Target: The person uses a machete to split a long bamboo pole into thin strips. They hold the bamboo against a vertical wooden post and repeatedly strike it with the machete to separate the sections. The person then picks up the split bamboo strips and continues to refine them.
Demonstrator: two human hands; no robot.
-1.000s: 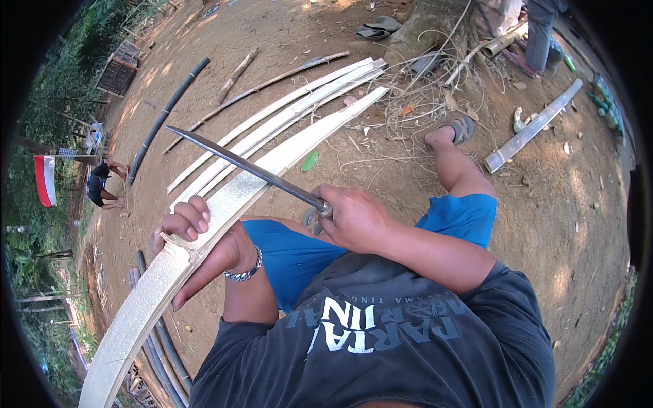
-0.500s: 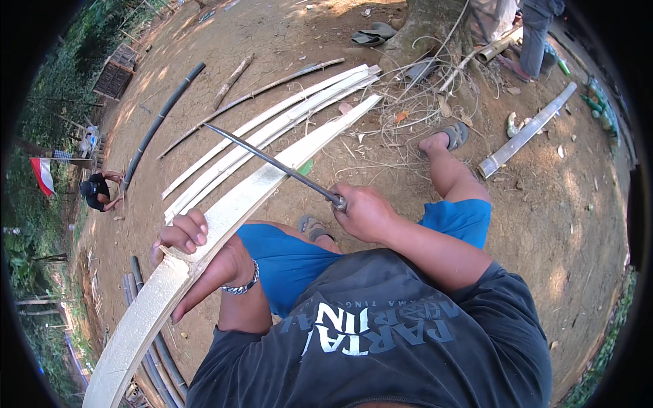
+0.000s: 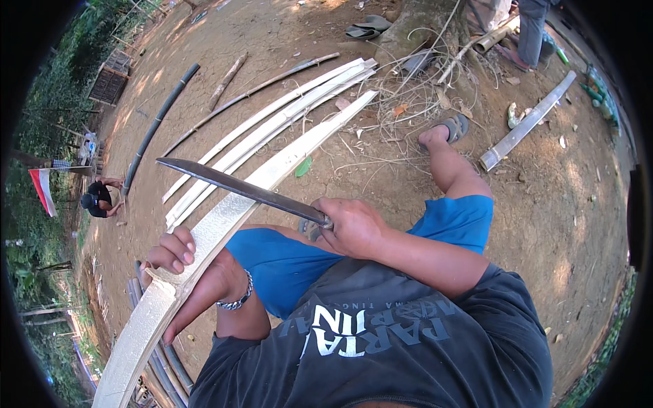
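My left hand is closed round a long pale split bamboo strip, its fingers curled over the upper edge and its thumb side beneath. The strip runs slantwise from the lower left up to a narrow far end, with a raised node beside my fingers. In my right hand is the handle of a machete, mostly hidden by my fist. Its long dark blade points left and crosses over the strip, beyond my left hand. Whether the blade touches the strip I cannot tell.
More split bamboo strips lie on the bare earth beyond. Dark poles rest at the left, where a person crouches. Shavings tangle round a tree trunk. A halved bamboo length lies at the right, near another person's legs.
The machete has moved nearer me along the strip, its tip swinging left and down and its broad side now showing. My left hand and the strip have shifted slightly left and down.
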